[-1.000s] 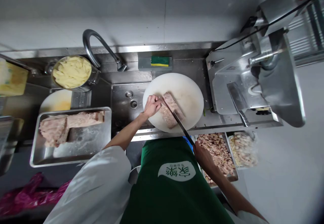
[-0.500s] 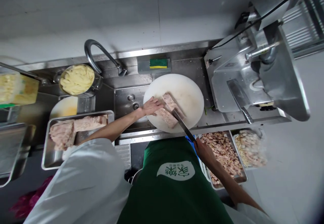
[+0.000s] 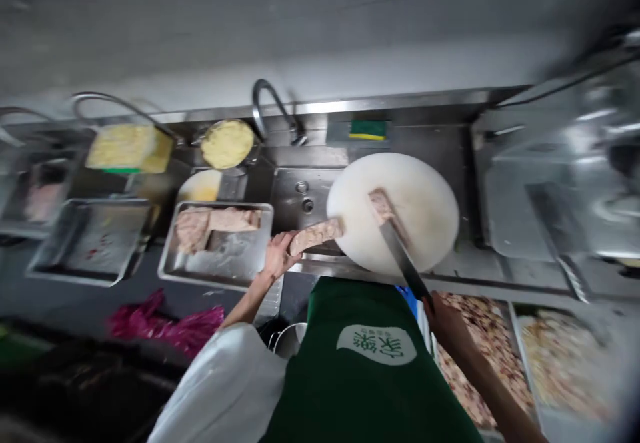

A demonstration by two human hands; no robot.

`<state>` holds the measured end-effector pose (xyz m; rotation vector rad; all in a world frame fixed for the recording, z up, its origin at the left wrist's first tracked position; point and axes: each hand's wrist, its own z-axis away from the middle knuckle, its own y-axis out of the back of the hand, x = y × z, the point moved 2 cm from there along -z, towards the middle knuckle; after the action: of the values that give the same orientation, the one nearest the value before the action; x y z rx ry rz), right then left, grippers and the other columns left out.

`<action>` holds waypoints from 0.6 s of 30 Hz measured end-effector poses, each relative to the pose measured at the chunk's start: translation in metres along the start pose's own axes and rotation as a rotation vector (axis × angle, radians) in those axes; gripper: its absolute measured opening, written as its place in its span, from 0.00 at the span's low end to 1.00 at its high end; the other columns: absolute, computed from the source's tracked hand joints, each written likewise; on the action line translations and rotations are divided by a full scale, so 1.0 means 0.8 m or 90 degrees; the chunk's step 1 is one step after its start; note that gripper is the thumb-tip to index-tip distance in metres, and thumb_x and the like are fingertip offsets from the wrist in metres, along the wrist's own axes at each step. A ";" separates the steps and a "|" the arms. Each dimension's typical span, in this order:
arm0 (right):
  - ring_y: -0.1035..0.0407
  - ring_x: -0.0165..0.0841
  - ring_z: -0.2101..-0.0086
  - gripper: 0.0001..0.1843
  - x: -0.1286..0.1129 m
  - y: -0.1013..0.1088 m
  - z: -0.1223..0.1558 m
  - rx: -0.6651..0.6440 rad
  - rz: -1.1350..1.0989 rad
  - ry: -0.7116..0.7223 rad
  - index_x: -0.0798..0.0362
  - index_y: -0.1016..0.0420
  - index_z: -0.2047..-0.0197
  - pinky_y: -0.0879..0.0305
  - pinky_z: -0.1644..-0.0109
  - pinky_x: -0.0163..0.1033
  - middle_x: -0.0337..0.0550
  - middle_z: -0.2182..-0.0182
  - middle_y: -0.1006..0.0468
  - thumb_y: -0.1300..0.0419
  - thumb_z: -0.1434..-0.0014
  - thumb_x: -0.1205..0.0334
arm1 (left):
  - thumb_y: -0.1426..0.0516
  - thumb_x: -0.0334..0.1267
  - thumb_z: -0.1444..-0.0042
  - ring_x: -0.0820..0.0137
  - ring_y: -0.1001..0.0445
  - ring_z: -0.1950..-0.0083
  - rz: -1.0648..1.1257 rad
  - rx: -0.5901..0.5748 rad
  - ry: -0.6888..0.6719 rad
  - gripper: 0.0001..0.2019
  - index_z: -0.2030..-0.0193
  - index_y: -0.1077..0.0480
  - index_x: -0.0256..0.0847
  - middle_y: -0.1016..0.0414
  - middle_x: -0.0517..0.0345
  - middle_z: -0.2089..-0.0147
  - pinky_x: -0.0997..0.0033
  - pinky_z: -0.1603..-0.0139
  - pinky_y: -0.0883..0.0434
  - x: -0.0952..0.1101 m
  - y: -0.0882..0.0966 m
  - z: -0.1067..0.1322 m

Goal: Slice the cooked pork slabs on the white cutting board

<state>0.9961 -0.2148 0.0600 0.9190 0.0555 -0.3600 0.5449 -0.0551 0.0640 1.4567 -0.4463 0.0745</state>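
Held meat strip (image 3: 317, 235), lengthwise toward board (image 3: 425, 203)

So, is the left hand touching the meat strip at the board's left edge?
Touching: the head view shows the left hand holding one end of the meat strip, with no gap between them.

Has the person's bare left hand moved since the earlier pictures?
Yes: the left hand, now gripping a pale pink meat strip, has moved leftward off the round white cutting board.

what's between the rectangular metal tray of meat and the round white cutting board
In the head view: the grey steel sink basin and, nearer the person, the left hand holding a pale pink strip of meat.
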 end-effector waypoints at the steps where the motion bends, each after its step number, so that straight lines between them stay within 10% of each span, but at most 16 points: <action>1: 0.25 0.37 0.71 0.11 0.003 -0.002 -0.003 0.013 0.003 0.011 0.53 0.34 0.55 0.47 0.70 0.36 0.45 0.74 0.22 0.54 0.29 0.59 | 0.35 0.43 0.49 0.56 0.25 0.47 0.021 0.042 0.089 0.28 0.40 0.33 0.46 0.23 0.50 0.46 0.56 0.45 0.29 -0.022 0.011 0.030; 5: 0.26 0.39 0.75 0.15 0.010 -0.005 -0.014 0.011 0.003 0.035 0.50 0.34 0.60 0.46 0.72 0.37 0.42 0.79 0.25 0.57 0.30 0.53 | 0.38 0.47 0.46 0.58 0.26 0.41 0.117 0.196 0.430 0.34 0.34 0.38 0.38 0.27 0.50 0.39 0.61 0.40 0.27 -0.117 0.043 0.137; 9: 0.25 0.43 0.74 0.17 0.003 0.007 -0.020 -0.022 0.010 0.012 0.48 0.35 0.63 0.42 0.72 0.39 0.44 0.79 0.25 0.58 0.32 0.50 | 0.38 0.44 0.46 0.58 0.27 0.39 0.157 0.233 0.611 0.36 0.32 0.40 0.32 0.29 0.47 0.36 0.63 0.39 0.27 -0.198 0.049 0.182; 18: 0.25 0.46 0.74 0.19 -0.032 0.053 -0.019 -0.025 0.034 -0.013 0.49 0.30 0.62 0.39 0.71 0.41 0.47 0.79 0.23 0.56 0.36 0.48 | 0.38 0.52 0.46 0.51 0.25 0.43 -0.041 -0.094 0.616 0.35 0.34 0.35 0.38 0.23 0.42 0.45 0.57 0.46 0.28 -0.257 0.031 0.145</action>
<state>0.9879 -0.1722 0.0881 0.8754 0.0190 -0.3179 0.3199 -0.1191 0.0238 1.1265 0.3789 0.6477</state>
